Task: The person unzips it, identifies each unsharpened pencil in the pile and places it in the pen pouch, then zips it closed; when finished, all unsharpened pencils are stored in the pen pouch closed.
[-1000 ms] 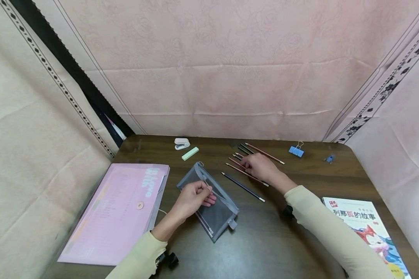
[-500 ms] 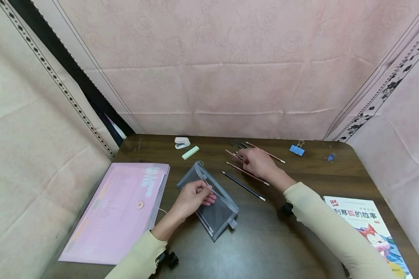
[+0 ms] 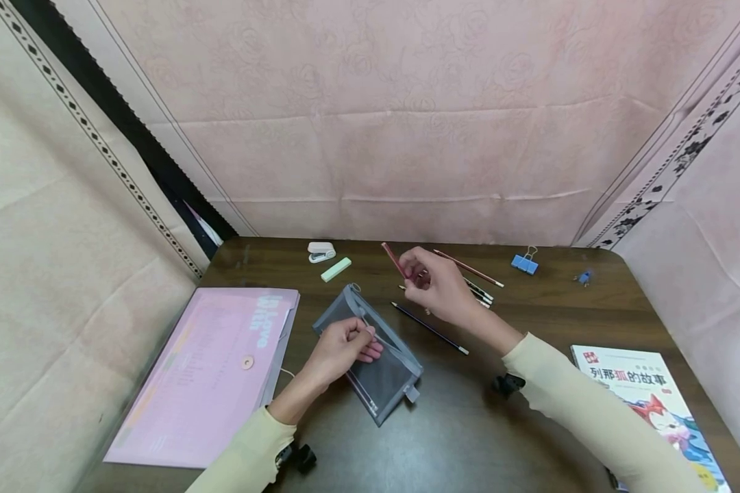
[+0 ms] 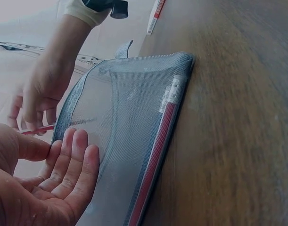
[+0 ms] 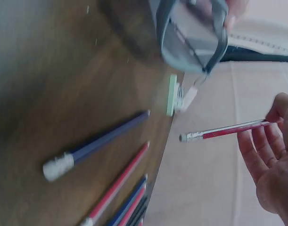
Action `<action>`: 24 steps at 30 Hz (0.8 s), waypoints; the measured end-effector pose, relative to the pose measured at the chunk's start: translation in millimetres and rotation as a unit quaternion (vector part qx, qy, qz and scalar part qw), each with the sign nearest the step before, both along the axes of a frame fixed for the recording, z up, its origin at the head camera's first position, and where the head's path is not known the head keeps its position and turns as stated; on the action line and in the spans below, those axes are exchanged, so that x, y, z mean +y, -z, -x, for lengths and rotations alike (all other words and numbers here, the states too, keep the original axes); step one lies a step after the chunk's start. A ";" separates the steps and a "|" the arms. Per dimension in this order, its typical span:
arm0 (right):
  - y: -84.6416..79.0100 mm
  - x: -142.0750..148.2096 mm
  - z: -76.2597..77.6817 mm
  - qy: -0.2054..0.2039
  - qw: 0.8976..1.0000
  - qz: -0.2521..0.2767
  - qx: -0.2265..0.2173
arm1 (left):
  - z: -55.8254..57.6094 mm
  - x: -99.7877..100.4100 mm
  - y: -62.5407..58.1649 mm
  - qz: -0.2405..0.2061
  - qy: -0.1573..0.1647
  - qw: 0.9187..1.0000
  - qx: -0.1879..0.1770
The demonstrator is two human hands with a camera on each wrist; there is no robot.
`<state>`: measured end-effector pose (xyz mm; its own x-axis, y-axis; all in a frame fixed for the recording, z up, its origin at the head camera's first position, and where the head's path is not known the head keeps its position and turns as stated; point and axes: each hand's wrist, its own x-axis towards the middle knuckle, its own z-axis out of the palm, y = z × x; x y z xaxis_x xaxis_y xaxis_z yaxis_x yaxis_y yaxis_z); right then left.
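Note:
My left hand (image 3: 345,349) pinches the upper edge of a grey mesh pencil pouch (image 3: 382,390), whose mouth gapes in the right wrist view. Through the mesh, the left wrist view shows a red pencil (image 4: 153,174) and a darker one beside it. Raised off the table, my right hand (image 3: 440,284) pinches a red pencil (image 5: 228,130) between thumb and fingers, its white eraser end sticking out. Below it lie a dark blue pencil (image 5: 106,136), a red pencil (image 5: 116,186) and several others, partly hidden by the hand in the head view.
A pink folder (image 3: 203,376) lies left of the pouch. Behind are a white stapler (image 3: 321,252) and a pale green stick-shaped block (image 3: 336,270). To the right sit a blue binder clip (image 3: 524,263), a small blue item (image 3: 584,279) and a book (image 3: 647,397).
My right hand has picked a red pencil out of the group and lifted it, moving slightly left toward the pouch. My left hand and the pouch have stayed put.

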<state>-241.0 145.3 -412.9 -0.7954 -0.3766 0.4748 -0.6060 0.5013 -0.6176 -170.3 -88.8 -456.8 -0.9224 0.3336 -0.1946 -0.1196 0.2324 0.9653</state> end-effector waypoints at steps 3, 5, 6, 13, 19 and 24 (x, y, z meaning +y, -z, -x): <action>-0.5 -4.7 -8.7 -0.017 0.996 0.074 -0.044 | 0.5 -0.7 -0.1 0.001 -0.001 1.000 0.004; 1.3 -6.4 -12.6 -0.026 0.989 0.122 -0.083 | 0.4 -1.0 -0.6 0.001 0.001 1.000 0.005; 3.0 -7.1 -13.8 -0.031 0.984 0.146 -0.102 | 0.3 -1.2 -0.9 0.001 0.001 1.000 0.006; 19.5 -11.4 -21.6 -0.066 0.943 0.237 -0.224 | 1.2 -2.0 -2.2 -0.007 -0.004 1.000 0.003; 28.0 -17.4 -31.4 -0.044 0.925 0.236 -0.295 | 2.1 -2.8 -3.6 -0.023 -0.006 1.000 0.009; 34.6 -23.4 -31.7 -0.010 0.927 0.200 -0.318 | 1.8 -2.3 -4.1 -0.024 -0.008 1.000 0.011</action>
